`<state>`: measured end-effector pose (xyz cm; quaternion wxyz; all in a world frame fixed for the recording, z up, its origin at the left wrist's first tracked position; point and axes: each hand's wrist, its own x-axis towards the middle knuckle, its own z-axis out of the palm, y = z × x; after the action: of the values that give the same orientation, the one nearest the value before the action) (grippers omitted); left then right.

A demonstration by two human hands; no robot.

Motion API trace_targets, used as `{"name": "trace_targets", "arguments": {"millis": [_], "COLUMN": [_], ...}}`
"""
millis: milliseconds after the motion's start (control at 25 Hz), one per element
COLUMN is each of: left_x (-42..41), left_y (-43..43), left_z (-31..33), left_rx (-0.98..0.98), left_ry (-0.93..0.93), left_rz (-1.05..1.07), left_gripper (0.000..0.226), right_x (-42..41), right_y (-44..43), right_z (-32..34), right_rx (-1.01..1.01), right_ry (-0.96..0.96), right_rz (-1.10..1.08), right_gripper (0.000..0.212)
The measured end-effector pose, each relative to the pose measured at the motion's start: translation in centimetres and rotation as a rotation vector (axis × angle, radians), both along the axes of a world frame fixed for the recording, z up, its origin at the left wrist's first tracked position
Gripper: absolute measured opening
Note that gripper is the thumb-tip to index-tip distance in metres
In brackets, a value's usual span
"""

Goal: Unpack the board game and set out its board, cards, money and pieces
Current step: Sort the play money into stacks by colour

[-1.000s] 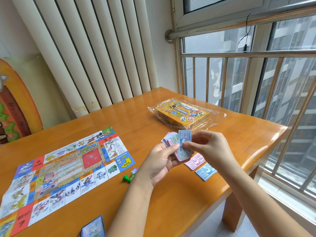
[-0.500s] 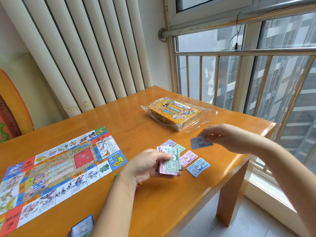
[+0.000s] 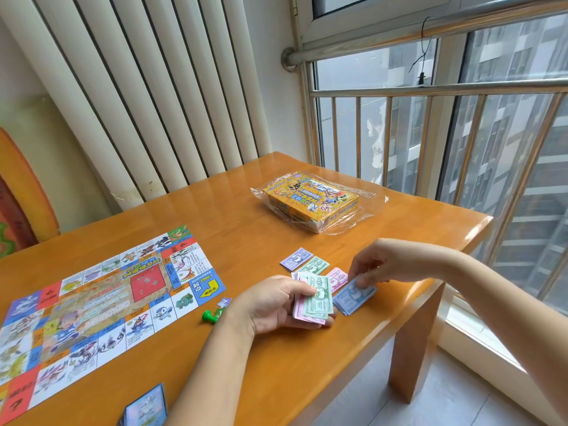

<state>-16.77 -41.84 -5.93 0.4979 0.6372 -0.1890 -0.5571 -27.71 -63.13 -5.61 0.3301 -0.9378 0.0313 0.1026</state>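
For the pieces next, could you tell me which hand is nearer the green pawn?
Left. The left hand is beside the pawn; the right hand is farther, on blue notes.

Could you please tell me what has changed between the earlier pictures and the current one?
The right hand drew a blue note off the money stack, carried it right and down, and now pinches it onto the blue pile. The left hand sank lower, still gripping the stack. The board, box, green piece and card deck stayed put.
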Motion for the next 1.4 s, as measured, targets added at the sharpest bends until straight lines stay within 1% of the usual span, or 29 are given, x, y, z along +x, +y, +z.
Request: {"name": "trace_targets", "arguments": {"millis": [320,360,440,520,600,840,1000,1200,1400], "left_x": [0.0,0.0,0.0,-0.1,-0.3,-0.5,0.0,0.0,-0.3], "left_y": [-0.2,-0.2,-0.3,-0.4,-0.5,-0.6,-0.2,-0.4,-0.4], "left_z": [-0.2,-0.3,-0.4,-0.5,-0.5,-0.6,-0.5,-0.5,-0.2], "left_rx": [-0.009,-0.012,-0.020,-0.028,-0.031,-0.020,-0.002,-0.016,-0.022], "left_ry": [0.026,0.035,0.051,0.066,0.079,0.083,0.075,0.088,0.116], "left_rz": [0.026,0.033,0.049,0.061,0.066,0.033,0.018,0.054,0.074], "left_gripper": [0.020,0.020,0.021,0.022,0.021,0.020,0.020,0.024,0.022], "right_x": [0.4,0.2,-0.2,-0.5,-0.7,-0.7,-0.4,0.2,0.4], "right_y": [-0.1,-0.1,-0.1,0.0,0.3,0.8,1.2,1.6,2.2], "right_z": [-0.4,-0.4,-0.3,-0.2,-0.3,0.0,0.1,0.0,-0.3], "right_rx": [-0.057,-0.065,-0.095,-0.156,-0.193,-0.227,-0.244,-0.278,-0.263], "right_ry": [-0.021,-0.017,0.010,0.041,0.039,0.028,0.034,0.030,0.008], "right_rz": [-0.024,-0.043,-0.070,-0.057,-0.031,-0.012,0.022,0.041,0.035], "right_gripper": [0.010,0.012,0.023,0.034,0.038,0.035,0.042,0.038,0.035]}}
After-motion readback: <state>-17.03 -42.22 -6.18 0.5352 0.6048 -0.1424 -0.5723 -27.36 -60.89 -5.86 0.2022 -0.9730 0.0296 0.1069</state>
